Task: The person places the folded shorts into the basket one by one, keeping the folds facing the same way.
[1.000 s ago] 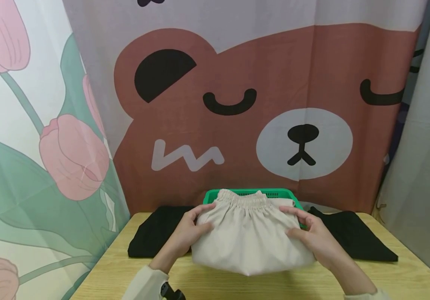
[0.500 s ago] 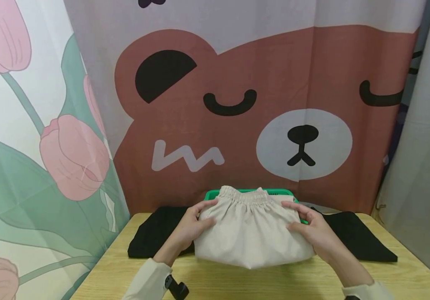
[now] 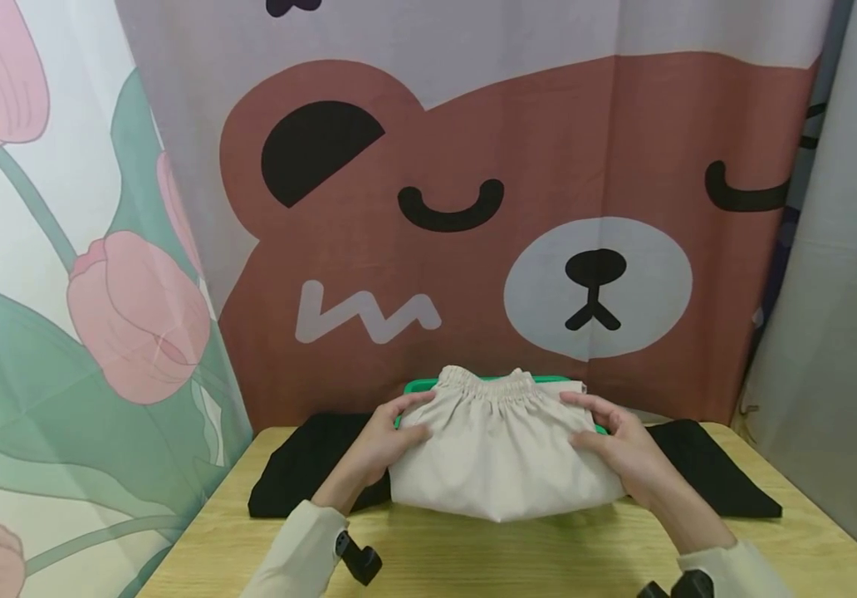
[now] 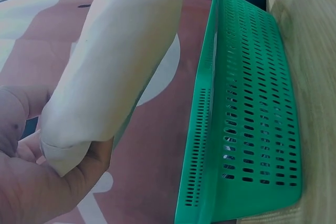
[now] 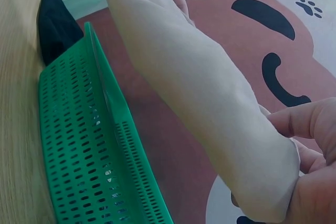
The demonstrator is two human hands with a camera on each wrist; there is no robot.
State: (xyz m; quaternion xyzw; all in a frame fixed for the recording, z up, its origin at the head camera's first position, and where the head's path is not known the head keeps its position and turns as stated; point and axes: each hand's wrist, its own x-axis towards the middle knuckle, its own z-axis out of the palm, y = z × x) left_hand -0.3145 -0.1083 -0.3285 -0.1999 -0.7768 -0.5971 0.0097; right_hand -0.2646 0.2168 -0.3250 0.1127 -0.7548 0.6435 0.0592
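Both hands hold a folded cream garment with a gathered elastic waistband (image 3: 503, 448), one at each side. In the head view its waistband points away toward the back, overlapping the green basket (image 4: 252, 108) behind it. My left hand (image 3: 379, 444) grips the left edge, thumb on the near face; the left wrist view shows its fingers curled under the cloth. On the opposite edge, my right hand (image 3: 623, 448) pinches the fabric between thumb and fingers. Both wrist views show the folded bundle raised above the basket's rim level, with the perforated basket wall beside it.
A folded black cloth (image 3: 316, 465) lies on the wooden table (image 3: 443, 556) left of the basket, and another black cloth (image 3: 712, 469) lies to the right. Behind the table hangs a curtain (image 3: 473, 291) printed with a bear.
Both hands have carried the cream garment slightly up and away, so it covers more of the basket in the head view. The grip is the same; the black cloths have stayed put.
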